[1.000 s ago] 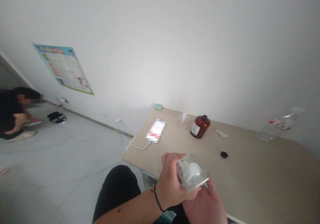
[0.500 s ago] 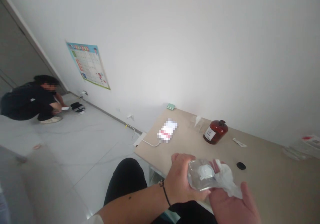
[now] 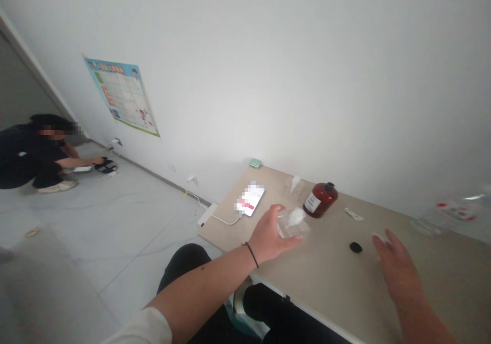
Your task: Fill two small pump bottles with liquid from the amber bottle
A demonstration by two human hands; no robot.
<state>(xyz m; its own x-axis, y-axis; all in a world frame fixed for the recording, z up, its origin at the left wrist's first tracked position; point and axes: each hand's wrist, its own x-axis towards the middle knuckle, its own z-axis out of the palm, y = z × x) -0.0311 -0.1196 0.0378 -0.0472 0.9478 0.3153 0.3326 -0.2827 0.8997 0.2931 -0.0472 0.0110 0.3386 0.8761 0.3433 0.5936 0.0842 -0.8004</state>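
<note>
My left hand (image 3: 270,236) is closed around a small clear square container (image 3: 282,226), just above the near part of the table. A crumpled white tissue wad (image 3: 296,217) sits in or on top of it. To the right, my right hand (image 3: 399,264) hovers over the table, its fingers loosely bent and apart, slightly blurred. A pale spot shows at its fingertips, too unclear to name. Between the hands lies a black cap (image 3: 355,247). Behind the container stands a brown bottle (image 3: 321,199) with a white label and an uncapped-looking neck.
On the table (image 3: 322,277) are a phone (image 3: 253,200) on a white cable, a green case (image 3: 255,163), another clear container with white tissue (image 3: 294,185), a small white packet (image 3: 353,214) and a large clear plastic bottle (image 3: 452,213). A person (image 3: 34,154) crouches far left.
My right hand has left the container and moved right across the table. My left hand has carried the container slightly up and away from me. The crouching person has reached forward.
</note>
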